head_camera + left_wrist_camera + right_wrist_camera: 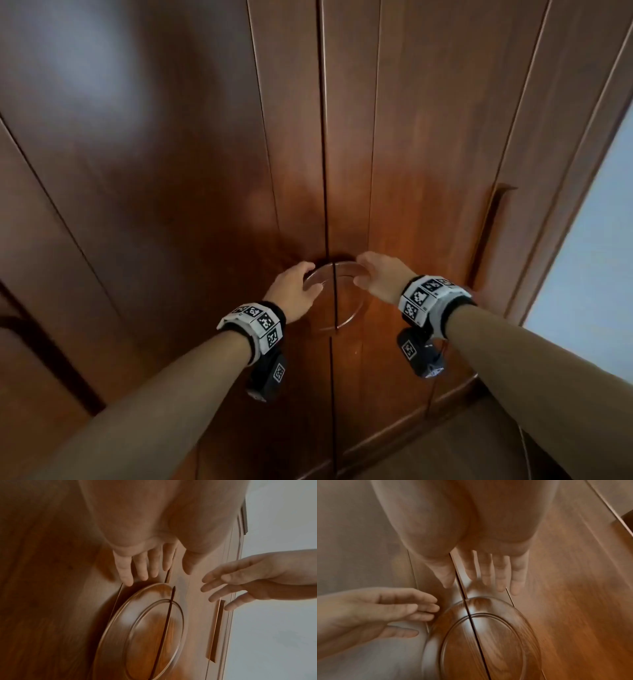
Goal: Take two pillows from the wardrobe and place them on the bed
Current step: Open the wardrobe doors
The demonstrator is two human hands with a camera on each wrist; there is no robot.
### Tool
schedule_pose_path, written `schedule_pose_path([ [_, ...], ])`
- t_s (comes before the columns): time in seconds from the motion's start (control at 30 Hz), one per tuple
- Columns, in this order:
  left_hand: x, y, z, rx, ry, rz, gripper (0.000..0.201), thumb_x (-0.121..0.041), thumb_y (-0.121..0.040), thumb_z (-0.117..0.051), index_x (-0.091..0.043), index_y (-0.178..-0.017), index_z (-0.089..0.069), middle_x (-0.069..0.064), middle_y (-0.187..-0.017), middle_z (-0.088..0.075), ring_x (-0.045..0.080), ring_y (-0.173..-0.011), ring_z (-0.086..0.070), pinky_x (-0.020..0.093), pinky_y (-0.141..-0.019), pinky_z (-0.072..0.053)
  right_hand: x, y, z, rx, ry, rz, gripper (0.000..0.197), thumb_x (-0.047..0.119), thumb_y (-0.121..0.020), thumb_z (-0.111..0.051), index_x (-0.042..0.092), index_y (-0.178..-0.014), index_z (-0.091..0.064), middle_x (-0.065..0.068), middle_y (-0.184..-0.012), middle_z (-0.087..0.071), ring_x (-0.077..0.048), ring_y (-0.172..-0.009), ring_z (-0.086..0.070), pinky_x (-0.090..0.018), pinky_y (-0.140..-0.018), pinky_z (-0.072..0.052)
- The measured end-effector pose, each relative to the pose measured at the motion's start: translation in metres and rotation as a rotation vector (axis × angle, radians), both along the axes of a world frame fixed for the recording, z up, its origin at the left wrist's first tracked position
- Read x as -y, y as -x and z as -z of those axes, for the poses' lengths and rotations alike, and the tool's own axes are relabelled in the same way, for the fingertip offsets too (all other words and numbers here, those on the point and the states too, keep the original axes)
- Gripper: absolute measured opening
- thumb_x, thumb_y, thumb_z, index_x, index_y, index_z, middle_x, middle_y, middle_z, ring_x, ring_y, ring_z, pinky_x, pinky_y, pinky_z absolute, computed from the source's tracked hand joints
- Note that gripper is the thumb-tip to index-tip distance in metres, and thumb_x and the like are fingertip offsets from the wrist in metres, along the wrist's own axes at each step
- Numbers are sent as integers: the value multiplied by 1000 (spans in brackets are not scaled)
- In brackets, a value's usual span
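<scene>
Both arms are stretched out forward, side by side, each with a tagged band on the wrist. Left hand [295,288] and right hand [383,278] sit near each other, palms facing in, fingers [126,573] straight and loosely spread, not gripping anything.

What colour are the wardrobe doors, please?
The wardrobe doors are glossy reddish-brown wood; the head view shows it best.

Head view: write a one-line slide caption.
Both open hands, left hand and right hand, reach for the round split handle on the closed wooden wardrobe doors.
</scene>
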State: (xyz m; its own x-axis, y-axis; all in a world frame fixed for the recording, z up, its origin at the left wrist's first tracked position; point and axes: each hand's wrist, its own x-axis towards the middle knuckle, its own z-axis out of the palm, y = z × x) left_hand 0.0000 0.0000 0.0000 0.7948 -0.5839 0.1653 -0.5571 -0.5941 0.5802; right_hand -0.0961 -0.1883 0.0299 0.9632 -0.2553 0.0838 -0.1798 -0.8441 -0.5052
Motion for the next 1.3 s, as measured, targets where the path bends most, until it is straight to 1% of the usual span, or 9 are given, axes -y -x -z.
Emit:
schedule_pose_path([
  [0.1, 13, -5, 5, -36, -57, 2, 61, -38, -93, -58, -21, -147, -38, 3, -146, -52, 22, -131, -51, 40, -109, -42, 0, -26, 6, -65, 56, 23, 52, 29, -90, -56, 22, -140, -44, -2, -125, -60, -18, -102, -64, -31, -86, -53],
  [0.17, 24, -8, 7, 8, -127, -9, 66, -40, -93, -57, -19, -150, -32, 4, -151, -45, 24, -135, -46, 40, -111, -38, -2, -39, 14, -141, 95, 17, 63, 26, -88, -56, 24, -147, -35, -4, -145, -47, -24, -124, -53, -33, -98, -46],
  [0.23, 32, -11, 12, 33, -194, -24, 71, -43, -92, -57, -18, -152, -28, 5, -153, -38, 26, -137, -42, 40, -112, -37, -2, -47, 26, -155, 102, 20, 71, 17, -84, -55, 27, -149, -29, -1, -151, -37, -28, -132, -43, -36, -102, -43],
  [0.33, 42, -7, 23, 42, -227, -77, 74, -41, -90, -59, -17, -151, -25, 7, -148, -32, 30, -135, -35, 43, -111, -37, 0, -50, 38, -108, 135, 29, 73, 9, -80, -51, 29, -147, -32, 0, -146, -40, -32, -129, -39, -42, -104, -40],
  [0.53, 47, 6, 26, 6, -188, -154, 68, -37, -88, -63, -22, -146, -30, 6, -143, -34, 30, -131, -35, 44, -109, -38, 10, -33, 45, -45, 97, 9, 60, 12, -81, -48, 30, -137, -41, 1, -128, -49, -29, -118, -43, -42, -99, -43],
  [0.77, 42, 51, 22, 12, -224, -187, 61, -34, -90, -60, -19, -143, -32, 9, -140, -36, 30, -129, -38, 42, -108, -38, 18, 13, 39, -64, 54, -41, 57, 15, -83, -51, 29, -137, -42, 0, -129, -49, -28, -122, -44, -45, -101, -43],
  [0.97, 35, 107, 19, 48, -322, -231, 62, -44, -86, -62, -16, -134, -35, 10, -134, -35, 32, -126, -38, 49, -104, -42, 32, 80, 40, -14, 59, -50, 47, 32, -87, -56, 25, -132, -44, -2, -131, -48, -28, -122, -45, -43, -100, -45],
  [1.1, 29, 143, 17, 137, -486, -213, 69, -53, -83, -61, -14, -133, -34, 13, -132, -35, 35, -125, -38, 50, -97, -47, 51, 136, 40, -24, 75, 10, 64, 59, -78, -63, 24, -128, -45, 1, -127, -50, -23, -118, -51, -42, -96, -48],
  [1.3, 17, 180, 23, 265, -559, -210, 74, -58, -83, -57, -12, -135, -33, 15, -135, -38, 35, -125, -41, 50, -96, -47, 78, 207, 41, -35, 92, 198, 74, 61, -77, -63, 12, -129, -44, -5, -129, -52, -26, -116, -56, -42, -96, -51],
])
